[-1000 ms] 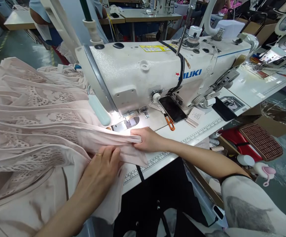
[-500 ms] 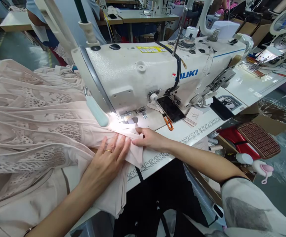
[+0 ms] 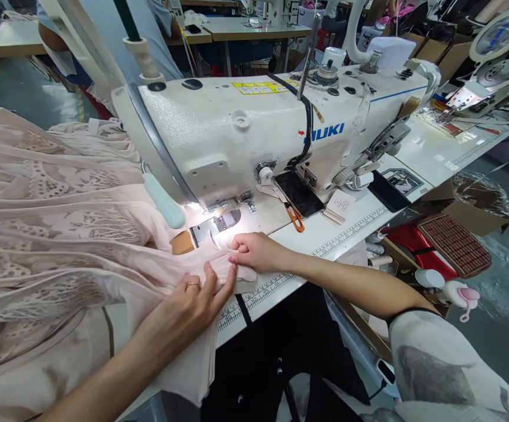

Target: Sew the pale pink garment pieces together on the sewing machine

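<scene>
A pale pink lace-trimmed garment [image 3: 166,266] lies across the machine table, its edge in front of the sewing machine [image 3: 219,135]. My right hand [image 3: 258,252] pinches that edge between thumb and fingertips. Close beside it, my left hand [image 3: 193,302], with a ring on one finger, has its fingers bent into the bunched fabric; its thumb is hidden. The lit metal needle plate [image 3: 213,228] shows bare behind the cloth, with a brown patch [image 3: 182,242] to its left.
Orange-handled snips [image 3: 296,218] and a dark phone [image 3: 301,193] lie under the machine arm, near paper tags [image 3: 339,205]. Another dark phone [image 3: 389,191] lies farther right. A measuring tape strip [image 3: 346,231] runs along the table's front edge. A person in blue [image 3: 105,35] is beyond the machine.
The fabric has come away from the needle area toward me, uncovering the needle plate. My left fingers, flat before, are now bent into the cloth. The view has shifted slightly.
</scene>
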The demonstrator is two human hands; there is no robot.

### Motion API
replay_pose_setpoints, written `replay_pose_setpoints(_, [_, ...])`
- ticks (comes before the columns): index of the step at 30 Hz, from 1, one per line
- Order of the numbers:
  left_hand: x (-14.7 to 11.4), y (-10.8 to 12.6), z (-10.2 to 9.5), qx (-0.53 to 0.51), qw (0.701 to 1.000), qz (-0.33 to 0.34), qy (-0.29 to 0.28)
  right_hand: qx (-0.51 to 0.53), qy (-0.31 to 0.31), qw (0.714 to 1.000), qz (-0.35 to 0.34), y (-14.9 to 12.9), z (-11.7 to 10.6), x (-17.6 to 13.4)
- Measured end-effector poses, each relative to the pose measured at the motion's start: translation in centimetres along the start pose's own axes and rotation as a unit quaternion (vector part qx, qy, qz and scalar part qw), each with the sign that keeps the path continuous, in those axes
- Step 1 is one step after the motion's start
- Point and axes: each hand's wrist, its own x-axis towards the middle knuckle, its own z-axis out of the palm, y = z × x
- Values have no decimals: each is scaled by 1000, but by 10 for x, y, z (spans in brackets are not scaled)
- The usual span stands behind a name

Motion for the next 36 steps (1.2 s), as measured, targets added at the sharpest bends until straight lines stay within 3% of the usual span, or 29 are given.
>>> replay_pose_setpoints(4, [7,6,-4,-10,991,-67,-111,-62,31,997,-30,2,-4,-14])
replay_pose_setpoints(6, [16,1,-3,-52,985,-104,-127,-201,115,970,-67,10,-21,-30])
replay_pose_setpoints(9, [30,-9,2,-109,984,-124,-73,-381,305,870,-62,30,-69,-59])
replay_pose_setpoints(11, [35,-15,7,-125,982,-143,-15,-445,393,803,-55,46,-104,-78])
replay_pose_setpoints(13, [35,-18,11,-127,977,-170,30,-487,398,777,-30,60,-134,-92])
replay_pose_setpoints(15, [30,-21,13,-110,974,-189,60,-501,366,784,-7,70,-152,-100])
replay_pose_setpoints(19, [21,-24,14,-112,979,-152,78,-510,354,784,-4,71,-159,-103])
replay_pose_setpoints(24, [9,-16,22,-161,980,-120,1,-501,527,686,-37,50,-129,-97])
replay_pose_setpoints(25, [6,-13,24,-155,980,-125,-15,-475,538,694,-57,45,-118,-94])
replay_pose_setpoints(27, [1,-7,25,-150,980,-122,-34,-375,501,775,-85,38,-93,-82])
replay_pose_setpoints(29, [-1,-1,23,-154,981,-110,-48,-249,362,894,-87,32,-70,-64])
replay_pose_setpoints(31, [3,4,18,-146,980,-116,-73,-174,234,955,-53,28,-54,-39])
replay_pose_setpoints(33, [13,7,14,-123,979,-132,-90,-215,204,955,-29,23,-47,-14])
replay_pose_setpoints(36, [33,1,13,-84,988,-119,-53,-403,233,882,-72,15,-45,12])
